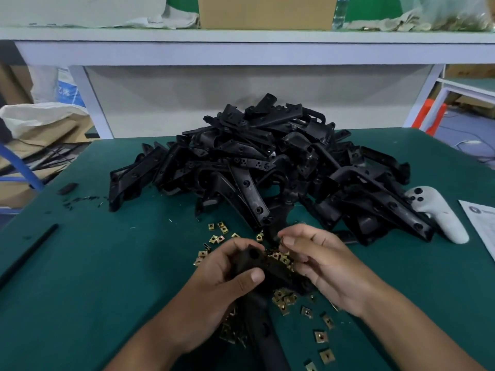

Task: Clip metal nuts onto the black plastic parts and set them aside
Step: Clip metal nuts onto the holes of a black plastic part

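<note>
My left hand [222,279] grips a long black plastic part [263,266] near its upper end, thumb across it; the part runs down toward me between my forearms. My right hand [318,261] has its fingers curled at the part's upper right edge, pinching a small brass-coloured metal nut [281,242] that is mostly hidden by the fingertips. Several loose metal nuts [285,299] lie scattered on the green mat around and under both hands. A large heap of black plastic parts [267,167] sits just beyond the hands.
The green table mat [107,277] carries a thin black rod [29,253] at the left, a white controller [436,210] and a paper sheet [482,223] at the right. A white shelf frame [241,46] rises behind the table with a cardboard box [265,12] on top.
</note>
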`<state>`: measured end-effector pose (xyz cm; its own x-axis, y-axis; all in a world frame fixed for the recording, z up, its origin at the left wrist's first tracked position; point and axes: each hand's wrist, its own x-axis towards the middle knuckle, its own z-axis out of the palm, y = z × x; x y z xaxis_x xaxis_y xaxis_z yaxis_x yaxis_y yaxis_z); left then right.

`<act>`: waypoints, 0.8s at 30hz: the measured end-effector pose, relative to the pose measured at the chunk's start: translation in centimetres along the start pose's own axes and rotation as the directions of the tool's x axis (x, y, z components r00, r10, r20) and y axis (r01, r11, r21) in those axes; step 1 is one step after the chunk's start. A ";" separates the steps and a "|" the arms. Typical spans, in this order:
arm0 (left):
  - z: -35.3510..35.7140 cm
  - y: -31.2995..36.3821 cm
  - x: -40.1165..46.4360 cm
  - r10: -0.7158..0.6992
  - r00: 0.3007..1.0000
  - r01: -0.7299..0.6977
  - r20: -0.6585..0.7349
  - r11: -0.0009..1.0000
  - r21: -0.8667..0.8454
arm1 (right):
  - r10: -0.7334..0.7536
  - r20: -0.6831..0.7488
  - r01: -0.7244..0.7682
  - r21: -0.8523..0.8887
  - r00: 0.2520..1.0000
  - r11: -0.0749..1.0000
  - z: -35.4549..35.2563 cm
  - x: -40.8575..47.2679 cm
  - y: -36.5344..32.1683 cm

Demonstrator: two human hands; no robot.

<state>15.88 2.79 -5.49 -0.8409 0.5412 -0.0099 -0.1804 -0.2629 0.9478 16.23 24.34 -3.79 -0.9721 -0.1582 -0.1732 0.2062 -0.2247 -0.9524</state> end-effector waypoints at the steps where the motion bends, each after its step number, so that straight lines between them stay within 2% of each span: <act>1: 0.1 0.0 0.0 0.019 1.000 -0.019 0.000 1.000 0.023 | -0.005 0.026 0.005 -0.023 1.000 1.000 0.2 -0.2 0.0; 6: 0.4 -0.3 0.1 0.140 0.990 -0.136 -0.028 0.984 0.118 | -0.049 0.103 0.052 -0.026 0.993 0.998 0.6 -0.7 0.0; 13: 0.5 -0.5 0.0 0.090 0.996 -0.089 -0.019 0.993 0.079 | -0.072 0.113 0.071 0.013 0.991 0.997 0.8 -1.2 -0.4; 19: 0.5 -0.4 0.0 0.103 0.995 -0.103 0.000 0.993 0.052 | -0.083 0.099 0.091 -0.073 0.992 0.993 0.7 -1.1 -0.2; 24: 0.7 -0.6 0.0 0.117 0.993 -0.115 -0.030 0.991 0.062 | -0.154 0.051 0.160 -0.160 0.987 0.974 0.7 -1.2 -0.3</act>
<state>16.33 3.57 -5.82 -0.8709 0.4828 0.0918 -0.0506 -0.2738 0.9605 17.47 23.96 -3.14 -0.9853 -0.1703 -0.0113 0.0271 -0.0904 -0.9955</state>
